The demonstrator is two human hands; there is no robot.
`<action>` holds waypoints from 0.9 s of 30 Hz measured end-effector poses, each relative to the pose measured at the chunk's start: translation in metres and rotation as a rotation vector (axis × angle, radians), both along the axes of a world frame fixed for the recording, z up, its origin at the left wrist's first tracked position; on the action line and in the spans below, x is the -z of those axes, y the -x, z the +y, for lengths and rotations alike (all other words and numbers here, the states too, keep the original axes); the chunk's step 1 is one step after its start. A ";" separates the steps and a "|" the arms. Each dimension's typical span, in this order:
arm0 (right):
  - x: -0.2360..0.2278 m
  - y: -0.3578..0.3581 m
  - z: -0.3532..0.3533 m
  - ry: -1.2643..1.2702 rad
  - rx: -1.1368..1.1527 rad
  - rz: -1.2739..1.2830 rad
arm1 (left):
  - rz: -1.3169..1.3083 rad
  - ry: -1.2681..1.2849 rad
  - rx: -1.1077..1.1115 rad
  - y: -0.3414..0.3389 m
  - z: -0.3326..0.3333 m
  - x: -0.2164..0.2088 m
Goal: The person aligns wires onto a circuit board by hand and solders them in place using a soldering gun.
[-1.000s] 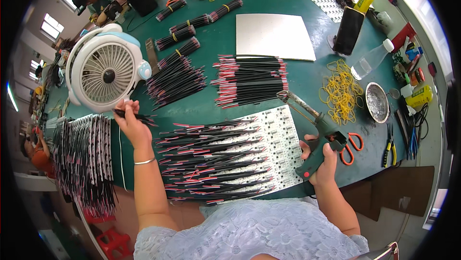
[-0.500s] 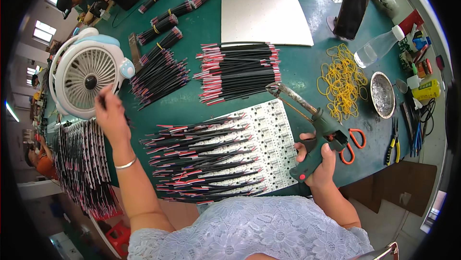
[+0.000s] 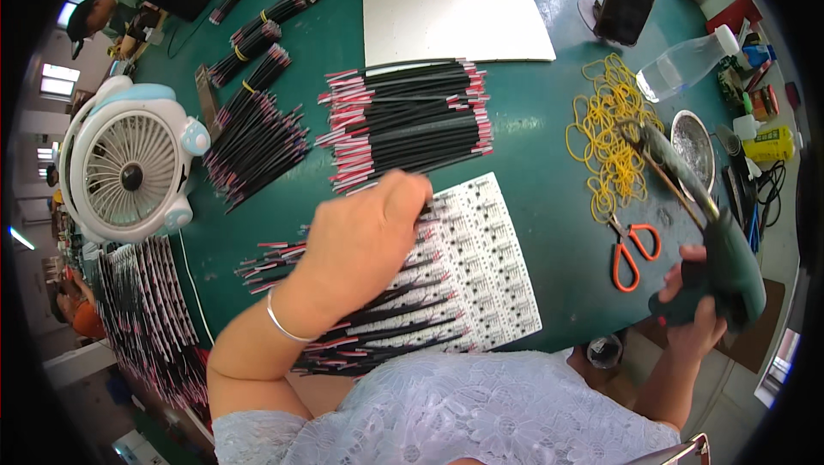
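Note:
A white circuit board panel (image 3: 493, 263) lies in front of me, with black cable leads (image 3: 378, 353) with red and white wire ends attached in rows along its left part. My left hand (image 3: 365, 229) reaches over these leads. Its fingers are closed at the panel's upper left part; what they grip is hidden under the hand. Off to the right, my right hand (image 3: 693, 332) is wrapped around a dark green soldering gun (image 3: 734, 263). The gun's metal tip points up and left, over the yellow rubber bands (image 3: 609, 139), clear of the panel.
Loose cable leads (image 3: 412, 121) lie beyond the panel, before a white board (image 3: 455, 14). Bundled leads and a fan (image 3: 129, 164) stand left. Orange-handled scissors (image 3: 631, 255), a metal bowl (image 3: 691, 143) and a plastic bottle (image 3: 687, 66) are right. Another person (image 3: 103, 14) works far left.
My left hand has come from beside the fan to the panel's upper left part. My right hand has carried the soldering gun rightward, away from the panel. The view has shifted slightly.

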State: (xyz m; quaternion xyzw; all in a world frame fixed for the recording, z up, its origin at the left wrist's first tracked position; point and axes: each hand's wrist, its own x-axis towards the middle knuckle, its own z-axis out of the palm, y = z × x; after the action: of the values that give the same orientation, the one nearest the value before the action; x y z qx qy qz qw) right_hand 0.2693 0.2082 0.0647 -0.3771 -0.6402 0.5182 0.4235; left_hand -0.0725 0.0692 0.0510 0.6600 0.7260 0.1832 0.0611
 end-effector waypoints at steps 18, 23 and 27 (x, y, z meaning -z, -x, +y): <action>0.033 0.064 -0.041 0.407 -0.330 -0.018 | 0.017 -0.041 0.003 0.002 -0.015 0.033; 0.042 0.067 -0.043 0.146 -0.532 -0.309 | 0.003 -0.113 0.002 0.001 -0.013 0.039; 0.045 0.076 -0.040 -0.057 -0.585 -0.395 | 0.050 -0.030 0.038 0.004 -0.014 0.040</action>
State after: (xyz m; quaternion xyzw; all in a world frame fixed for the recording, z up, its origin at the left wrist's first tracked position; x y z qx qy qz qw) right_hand 0.1936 0.1685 0.0199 -0.2585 -0.8048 0.5169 0.1354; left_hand -0.0761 0.0550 0.0114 0.6790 0.7118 0.1762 0.0366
